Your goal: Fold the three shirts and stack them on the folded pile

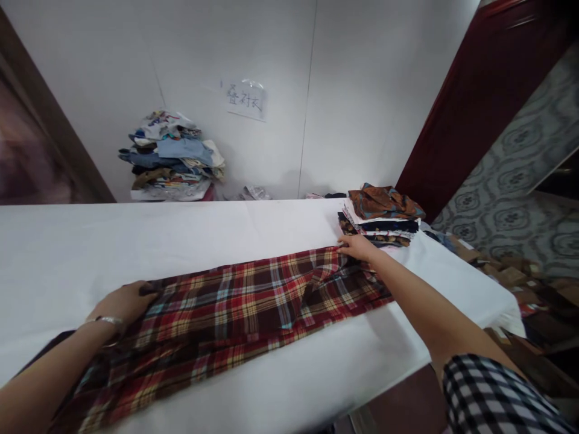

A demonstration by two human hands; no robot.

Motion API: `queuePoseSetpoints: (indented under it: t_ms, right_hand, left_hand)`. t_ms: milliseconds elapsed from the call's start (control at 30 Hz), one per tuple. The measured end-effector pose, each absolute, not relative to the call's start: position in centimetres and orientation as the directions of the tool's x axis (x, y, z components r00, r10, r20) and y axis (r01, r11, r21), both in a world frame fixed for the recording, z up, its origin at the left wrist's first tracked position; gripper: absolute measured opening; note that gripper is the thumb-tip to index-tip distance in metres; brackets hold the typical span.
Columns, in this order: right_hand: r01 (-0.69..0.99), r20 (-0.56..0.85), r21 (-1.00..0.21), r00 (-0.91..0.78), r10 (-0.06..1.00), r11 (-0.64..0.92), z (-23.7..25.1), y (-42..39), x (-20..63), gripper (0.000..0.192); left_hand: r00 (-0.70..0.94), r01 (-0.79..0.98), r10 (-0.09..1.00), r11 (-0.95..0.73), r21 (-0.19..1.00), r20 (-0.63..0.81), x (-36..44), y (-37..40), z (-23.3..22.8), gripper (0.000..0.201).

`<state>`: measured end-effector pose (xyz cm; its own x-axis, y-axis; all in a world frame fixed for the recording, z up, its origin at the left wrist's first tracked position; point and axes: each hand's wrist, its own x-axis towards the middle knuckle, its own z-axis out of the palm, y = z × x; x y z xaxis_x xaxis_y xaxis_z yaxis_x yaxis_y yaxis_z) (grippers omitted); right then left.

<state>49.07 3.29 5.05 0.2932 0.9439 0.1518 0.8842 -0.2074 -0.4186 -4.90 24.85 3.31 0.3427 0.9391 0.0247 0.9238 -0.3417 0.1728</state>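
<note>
A red, brown and yellow plaid shirt (244,295) lies stretched lengthwise across the white table, partly doubled over and wrinkled. My left hand (124,304), with a bracelet at the wrist, grips its far edge toward the left end. At the right end, my right hand (357,247) pinches the far corner of the cloth. Part of the shirt's left end is hidden under my left forearm. Just beyond my right hand sits a stack of folded clothes (384,226), topped by an orange-brown patterned garment (384,202).
The white-covered table (181,235) ends on the right in a hanging cloth edge. A tall heap of clothes (174,157) stands behind it against the wall, below and left of a handwritten paper sign (245,99). Boxes (511,274) crowd the floor at right.
</note>
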Motion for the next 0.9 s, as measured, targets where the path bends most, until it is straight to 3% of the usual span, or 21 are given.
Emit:
queuePoseSetpoints:
  t_ms: [100, 200, 333, 500, 733, 833, 900]
  right_hand:
    - [0.836, 0.234, -0.465, 0.432, 0.871, -0.29, 4.8, 2.5, 50.7, 0.042]
    - [0.776, 0.211, -0.462, 0.567, 0.796, -0.43, 4.1, 0.5, 52.5, 0.04]
    - [0.727, 0.07, -0.397, 0.632, 0.772, -0.56, 2.5, -1.8, 53.4, 0.032]
    - [0.705, 0.016, -0.329, 0.669, 0.743, -0.628, 2.2, -3.1, 53.1, 0.024]
    - [0.637, -0.039, -0.329, 0.728, 0.684, -0.697, 1.6, -6.8, 53.0, 0.026]
    - [0.606, -0.058, -0.4, 0.732, 0.679, -0.688, 1.2, -7.2, 52.9, 0.034]
    - [0.589, -0.06, -0.45, 0.73, 0.681, -0.671, 1.4, -7.0, 52.8, 0.047]
  left_hand:
    - [0.334, 0.941, 0.942, -0.331, 0.073, -0.027, -4.5, 23.7, 3.2, 0.046]
    - [0.379, 0.922, 0.915, -0.386, 0.022, 0.14, -3.4, 22.1, 3.7, 0.056]
    - [0.592, 0.757, 0.745, -0.645, 0.105, 0.307, -0.5, 19.6, 2.6, 0.052]
    - [0.781, 0.592, 0.608, -0.794, 0.139, 0.145, 1.2, 18.4, -1.9, 0.041]
    - [0.688, 0.702, 0.721, -0.689, 0.182, 0.079, 1.3, 19.2, -3.1, 0.055]
    - [0.675, 0.712, 0.733, -0.678, 0.182, 0.085, 1.3, 19.5, -2.4, 0.049]
    - [0.679, 0.717, 0.727, -0.687, 0.119, 0.102, 0.7, 19.8, -2.3, 0.04]
